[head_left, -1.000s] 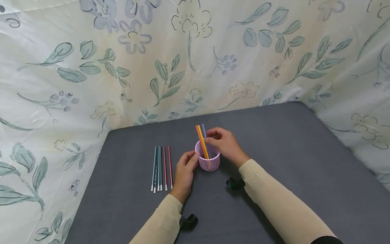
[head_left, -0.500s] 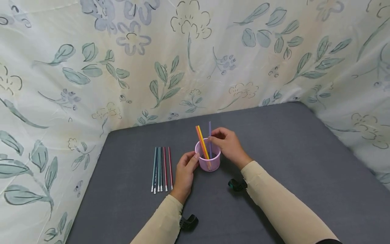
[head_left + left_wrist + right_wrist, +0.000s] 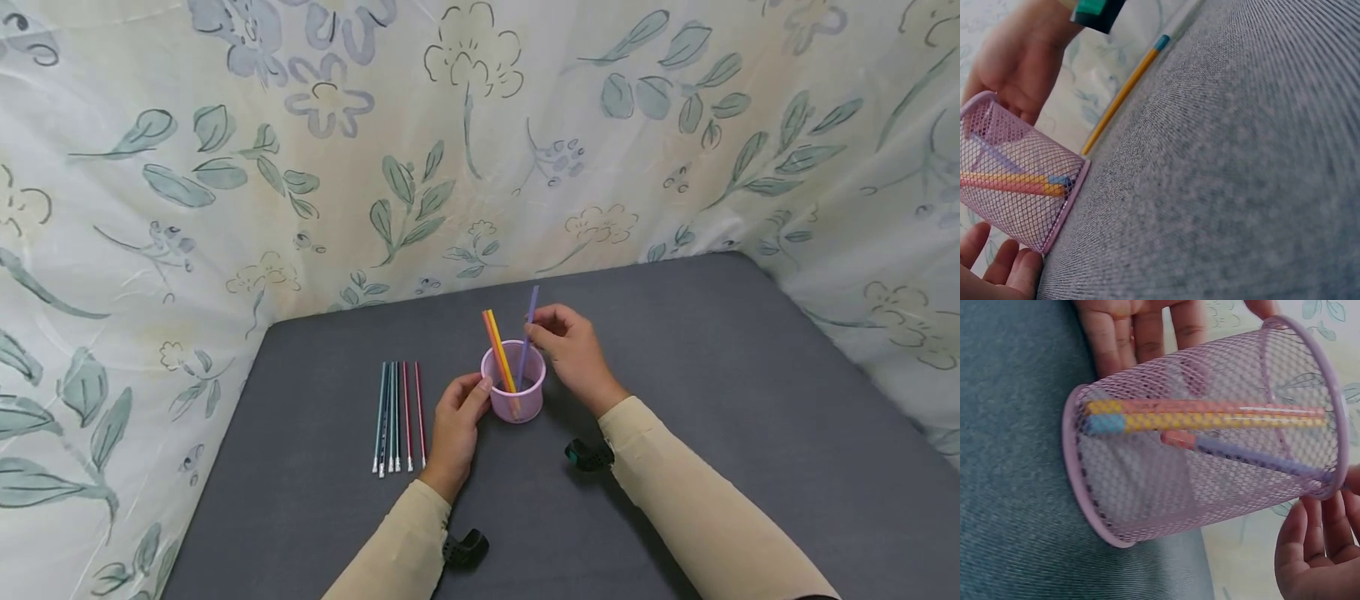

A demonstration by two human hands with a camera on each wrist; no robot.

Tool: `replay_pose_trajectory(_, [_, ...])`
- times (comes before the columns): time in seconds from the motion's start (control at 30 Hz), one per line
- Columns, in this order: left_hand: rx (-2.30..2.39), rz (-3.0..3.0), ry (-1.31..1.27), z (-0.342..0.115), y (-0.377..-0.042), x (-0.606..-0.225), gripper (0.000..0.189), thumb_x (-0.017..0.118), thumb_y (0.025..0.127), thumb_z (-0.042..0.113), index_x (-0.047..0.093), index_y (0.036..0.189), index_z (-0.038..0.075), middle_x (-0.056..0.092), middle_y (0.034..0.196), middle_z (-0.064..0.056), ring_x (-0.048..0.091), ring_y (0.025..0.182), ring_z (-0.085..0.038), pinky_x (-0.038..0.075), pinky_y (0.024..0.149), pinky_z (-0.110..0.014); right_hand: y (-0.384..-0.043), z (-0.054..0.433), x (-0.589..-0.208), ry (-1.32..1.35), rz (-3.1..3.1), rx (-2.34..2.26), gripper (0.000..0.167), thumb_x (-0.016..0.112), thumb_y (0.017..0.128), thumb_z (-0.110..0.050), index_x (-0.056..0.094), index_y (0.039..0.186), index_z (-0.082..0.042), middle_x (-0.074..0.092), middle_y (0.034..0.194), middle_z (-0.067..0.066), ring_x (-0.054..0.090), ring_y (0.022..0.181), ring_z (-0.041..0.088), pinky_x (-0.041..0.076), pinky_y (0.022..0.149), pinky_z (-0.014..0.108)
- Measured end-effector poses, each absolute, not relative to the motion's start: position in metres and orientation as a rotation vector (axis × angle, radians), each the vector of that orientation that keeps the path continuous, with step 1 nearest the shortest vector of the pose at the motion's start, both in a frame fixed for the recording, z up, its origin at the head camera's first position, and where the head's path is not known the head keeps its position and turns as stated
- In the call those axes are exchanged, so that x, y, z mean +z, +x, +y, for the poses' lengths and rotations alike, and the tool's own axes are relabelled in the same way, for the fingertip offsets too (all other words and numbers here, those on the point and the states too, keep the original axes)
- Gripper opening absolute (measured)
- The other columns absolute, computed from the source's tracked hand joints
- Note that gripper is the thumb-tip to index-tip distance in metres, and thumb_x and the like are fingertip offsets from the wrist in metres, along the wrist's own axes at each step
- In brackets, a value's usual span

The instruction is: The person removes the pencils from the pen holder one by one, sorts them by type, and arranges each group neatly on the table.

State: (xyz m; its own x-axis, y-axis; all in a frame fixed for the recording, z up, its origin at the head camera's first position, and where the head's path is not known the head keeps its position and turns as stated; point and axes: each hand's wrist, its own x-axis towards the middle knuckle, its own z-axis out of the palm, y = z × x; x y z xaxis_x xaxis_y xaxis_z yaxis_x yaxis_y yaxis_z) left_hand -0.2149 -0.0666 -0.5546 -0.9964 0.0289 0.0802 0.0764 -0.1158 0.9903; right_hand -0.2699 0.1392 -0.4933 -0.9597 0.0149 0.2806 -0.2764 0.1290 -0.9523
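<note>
A pink mesh pencil cup [image 3: 517, 408] stands upright on the grey cloth. My left hand [image 3: 456, 421] holds its left side, thumb at the rim. Between the fingertips of my right hand [image 3: 573, 350] is a purple pencil [image 3: 532, 307]. Its red-tipped lower end [image 3: 1179, 439] hangs inside the cup, above the bottom in the right wrist view. An orange pencil [image 3: 492, 337] and a yellow pencil [image 3: 501, 354] lean together inside the cup, with their lower ends at its base.
Left of the cup lie several teal pencils [image 3: 386, 412] and two red pencils [image 3: 407, 412] in a row. In the left wrist view another yellow pencil [image 3: 1124, 97] with a blue end lies beyond the cup. A floral curtain [image 3: 480, 192] hangs behind the table.
My right hand has moved right and slightly up with the purple pencil, drawing it away from the orange and yellow pencils and a little higher. The left hand and cup have hardly moved.
</note>
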Motion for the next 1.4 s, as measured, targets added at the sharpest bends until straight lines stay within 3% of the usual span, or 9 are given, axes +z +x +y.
replay_pose_trajectory(0.3, [-2.292,-2.093,-0.141,-0.070,-0.211,-0.555,0.044,0.066,0.111,0.032,0.064,0.137,-0.002,0.064,0.133,-0.015,0.062,0.127,-0.030,0.048,0.115,-0.046,-0.266,0.140,-0.487,0.222,-1.991,2.050,0.025,0.068,0.105,0.003,0.065,0.130,0.005,0.062,0.113,0.017,0.069,0.101,0.027,0.061,0.093,0.054])
replay_pose_trajectory(0.4, [-2.299,-2.097,-0.146,-0.071,-0.210,-0.556,0.044,0.066,0.111,0.033,0.064,0.137,-0.002,0.064,0.134,-0.015,0.062,0.128,-0.030,0.048,0.115,-0.045,-0.264,0.141,-0.484,0.196,-1.959,2.083,0.028,0.067,0.105,0.004,0.064,0.133,0.007,0.060,0.114,0.016,0.067,0.101,0.026,0.061,0.094,0.055])
replay_pose_trajectory(0.77, [-2.300,-2.090,-0.154,-0.070,-0.210,-0.557,0.043,0.066,0.111,0.032,0.065,0.136,-0.002,0.064,0.133,-0.015,0.061,0.127,-0.030,0.048,0.115,-0.045,-0.260,0.151,-0.473,0.143,-1.889,2.168,0.031,0.063,0.109,0.000,0.061,0.140,0.003,0.056,0.118,0.014,0.063,0.104,0.027,0.064,0.090,0.042])
replay_pose_trajectory(1.23, [-2.297,-2.112,-0.149,-0.071,-0.210,-0.554,0.044,0.064,0.112,0.035,0.064,0.137,-0.001,0.063,0.135,-0.015,0.061,0.129,-0.032,0.048,0.115,-0.044,-0.264,0.165,-0.465,0.079,-1.794,2.231,0.033,0.062,0.111,-0.003,0.057,0.144,-0.002,0.054,0.116,0.013,0.068,0.097,0.022,0.064,0.079,0.034])
replay_pose_trajectory(1.4, [-2.304,-2.120,-0.132,-0.071,-0.210,-0.552,0.043,0.065,0.112,0.035,0.065,0.137,0.001,0.063,0.135,-0.014,0.061,0.129,-0.031,0.048,0.115,-0.042,-0.265,0.171,-0.462,0.069,-1.761,2.266,0.029,0.062,0.111,-0.004,0.059,0.140,-0.006,0.054,0.116,0.012,0.066,0.101,0.027,0.064,0.079,0.034])
